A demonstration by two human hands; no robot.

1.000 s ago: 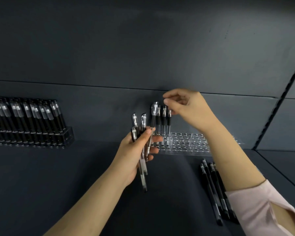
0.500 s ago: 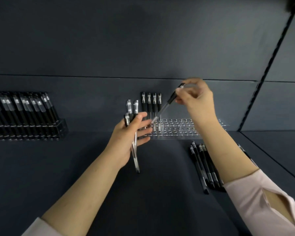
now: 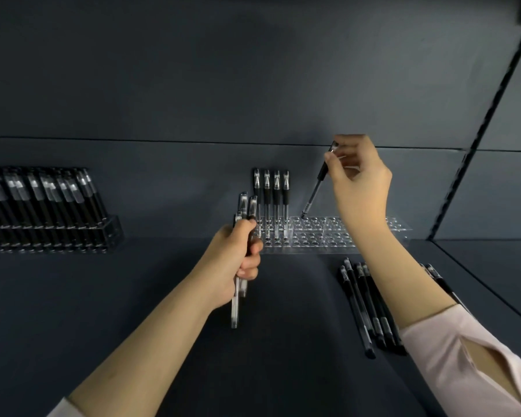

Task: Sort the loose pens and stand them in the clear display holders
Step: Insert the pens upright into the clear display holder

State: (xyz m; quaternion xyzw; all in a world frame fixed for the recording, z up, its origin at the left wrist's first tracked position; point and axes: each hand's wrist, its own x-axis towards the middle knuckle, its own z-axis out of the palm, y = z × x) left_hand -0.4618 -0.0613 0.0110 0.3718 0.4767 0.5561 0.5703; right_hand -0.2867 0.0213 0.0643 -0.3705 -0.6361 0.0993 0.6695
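Aloft, right hand (image 3: pixel 360 179) in pinch on tilted pen (image 3: pixel 316 188); left hand (image 3: pixel 238 254) tight round several pens (image 3: pixel 234 311).

Single head-worn wide-angle view, forward and down, close over dark shelf (image 3: pixel 133 311) toward back wall (image 3: pixel 193 70).

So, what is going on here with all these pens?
A person is filling a clear holder with pens. The right hand pinches one pen near its top and holds it tilted, with its lower end at a hole just right of the four standing pens. The left hand grips a small bunch upright. Loose pens lie on the shelf by the right forearm. A second holder, at the left, looks full.
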